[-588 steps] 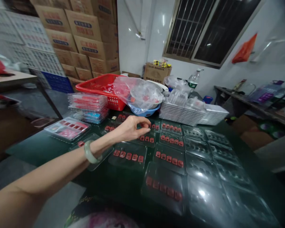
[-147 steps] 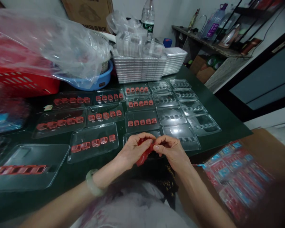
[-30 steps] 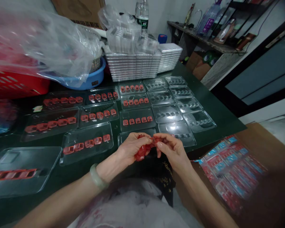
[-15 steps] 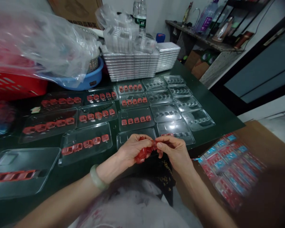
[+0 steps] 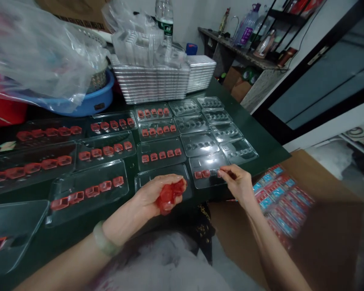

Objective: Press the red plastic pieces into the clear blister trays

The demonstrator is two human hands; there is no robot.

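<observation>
Right hand [image 5: 242, 182] has moved to clear rectangular plastic tray [image 5: 206, 162], pinching small red translucent block [image 5: 219, 173]; left of tray, my left hand [image 5: 150, 197] curls round more red blocks [image 5: 167, 198].

Against the left fingers [image 5: 178, 199], the pieces [image 5: 166, 197] are translucent red; nearer the body, the bangle [image 5: 104, 241] is pale green. Just left of the right fingers [image 5: 227, 171], 2 cubes [image 5: 202, 174] show red in a clear tray [image 5: 204, 162]. Beyond both sets of fingers the table [image 5: 241, 117] is dark green. Right of the right fingers, packs [image 5: 286, 198] make a red-and-light-blue patchwork; the box [image 5: 327, 226] there is brown. Beyond the left fingers, the basin [image 5: 98, 97] is blue. Below the fingers, black cloth [image 5: 202, 230] carries gold specks.
</observation>
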